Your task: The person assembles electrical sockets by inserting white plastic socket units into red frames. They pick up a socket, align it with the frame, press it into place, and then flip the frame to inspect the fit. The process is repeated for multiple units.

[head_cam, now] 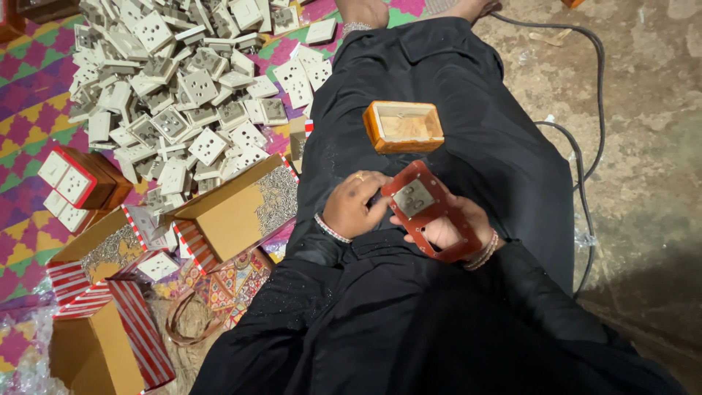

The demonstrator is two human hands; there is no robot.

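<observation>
Right hand (450,230) is underneath, palm up, cradling a red-brown plate (431,212) with cut-out holes, fingers wrapped around its lower edge. Left hand (352,205) comes in from the side, ring on one finger, fingertips pinching the plate's upper left edge beside a grey socket piece (413,197) seated in the plate's top opening. So both hands grasp the same plate, right over the lap, against the black garment (439,307).

Just above, resting on the black cloth over the legs, an open orange wooden box (404,126) sits apart from the hands. Out to the left on the patterned mat (33,88), a big heap of white socket pieces (175,80) spreads wide. Nearer, open cardboard cartons (230,208) hold what look like small metal screws, with red-striped flaps showing. A couple of finished brown boxes with white sockets (73,183) lie at the mat's left edge. On the right, a dark cable (585,146) curves across the bare concrete floor (651,95).
</observation>
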